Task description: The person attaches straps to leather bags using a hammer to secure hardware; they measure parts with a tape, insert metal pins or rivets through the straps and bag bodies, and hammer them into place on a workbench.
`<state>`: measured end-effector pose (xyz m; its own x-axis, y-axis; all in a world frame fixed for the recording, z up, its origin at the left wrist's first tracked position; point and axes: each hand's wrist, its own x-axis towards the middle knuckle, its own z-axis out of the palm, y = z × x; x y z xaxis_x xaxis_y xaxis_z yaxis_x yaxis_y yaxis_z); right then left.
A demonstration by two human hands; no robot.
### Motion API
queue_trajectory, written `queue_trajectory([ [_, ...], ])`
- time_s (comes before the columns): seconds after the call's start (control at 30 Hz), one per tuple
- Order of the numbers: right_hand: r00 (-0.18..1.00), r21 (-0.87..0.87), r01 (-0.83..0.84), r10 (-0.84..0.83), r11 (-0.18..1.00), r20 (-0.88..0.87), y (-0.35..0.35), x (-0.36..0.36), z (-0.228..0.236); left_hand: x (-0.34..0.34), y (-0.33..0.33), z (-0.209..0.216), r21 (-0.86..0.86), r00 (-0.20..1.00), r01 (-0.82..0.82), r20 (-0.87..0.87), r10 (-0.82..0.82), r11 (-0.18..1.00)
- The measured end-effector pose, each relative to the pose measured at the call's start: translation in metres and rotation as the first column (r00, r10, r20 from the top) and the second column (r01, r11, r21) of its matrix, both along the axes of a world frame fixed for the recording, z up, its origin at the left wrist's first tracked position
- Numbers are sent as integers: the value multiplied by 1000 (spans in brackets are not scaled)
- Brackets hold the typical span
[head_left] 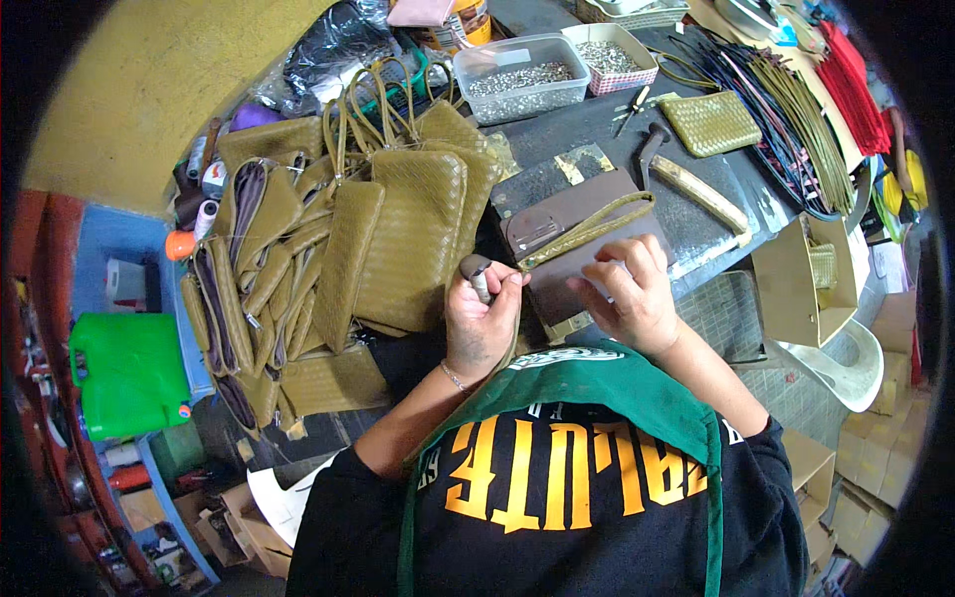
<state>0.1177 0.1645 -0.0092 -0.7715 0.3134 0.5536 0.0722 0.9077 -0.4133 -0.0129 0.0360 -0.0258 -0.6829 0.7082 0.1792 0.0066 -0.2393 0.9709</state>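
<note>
Item in hand: olive woven strap (587, 227), arched over a brown block (582, 234) on the dark bench (696, 224), its near end running down between the two hands.

Left hand (479, 316) — fingers curled closed round a small grey-tipped tool (477, 276), tip upward, just left of the strap's near end. Right hand (627, 294) — fingers bent down and pressing on the block's near edge beside the strap; whether it pinched the strap itself could not be told.

Step judged: fixing or finishing the strap end with the tool. The next move would likely call for the right hand to steady the strap while the tool meets it squarely.

Left of the grip: heap of olive woven pouches (398, 229), some unzipped. Beyond the grip: clear tub of small metal fittings (519, 80), a second tray of fittings (612, 55), one finished pouch (708, 121), bundled cords (796, 119). Far left, below bench level — green plastic canister (129, 373)
</note>
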Motion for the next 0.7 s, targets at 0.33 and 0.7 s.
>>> queue_trajectory([
  [0.33,992,-271,59,-25,961,126,-13,-21,23,-1,-2,-6,16,969,12,-247,-7,1000],
  [0.7,808,-51,-308,290,950,514,53,-9,54,6,2,11,-202,911,335,-182,-371,920],
])
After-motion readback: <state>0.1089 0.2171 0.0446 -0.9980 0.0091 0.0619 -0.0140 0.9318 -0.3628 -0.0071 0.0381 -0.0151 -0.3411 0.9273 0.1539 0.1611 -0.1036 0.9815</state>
